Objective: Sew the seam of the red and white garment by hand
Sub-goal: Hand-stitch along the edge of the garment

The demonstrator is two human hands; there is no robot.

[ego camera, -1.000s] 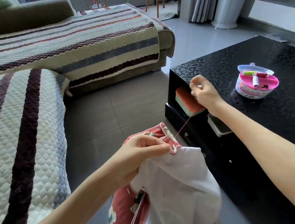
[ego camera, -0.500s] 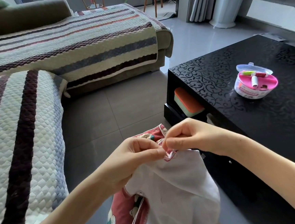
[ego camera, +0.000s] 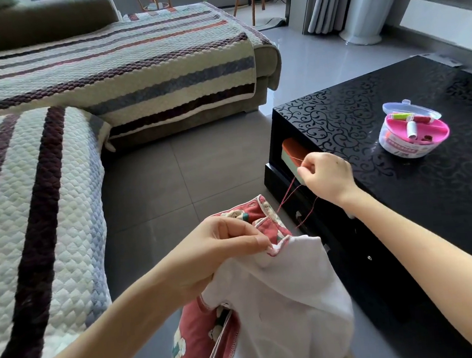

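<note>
The left hand (ego camera: 221,254) pinches the trimmed seam edge of the garment (ego camera: 291,302), which is bunched low in front of the person, beside the left edge of the table (ego camera: 458,193). The right hand (ego camera: 328,176) is raised well apart from the left, its fingertips pinching the red thread (ego camera: 287,197) that runs down to the seam. I cannot make out a needle. A sewing box (ego camera: 412,137) stands open on the table, back from that edge.

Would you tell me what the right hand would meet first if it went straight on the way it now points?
Probably the orange and green box in the black table's shelf: the right hand, pinching the red thread, points at it. Depth is unclear.
</note>
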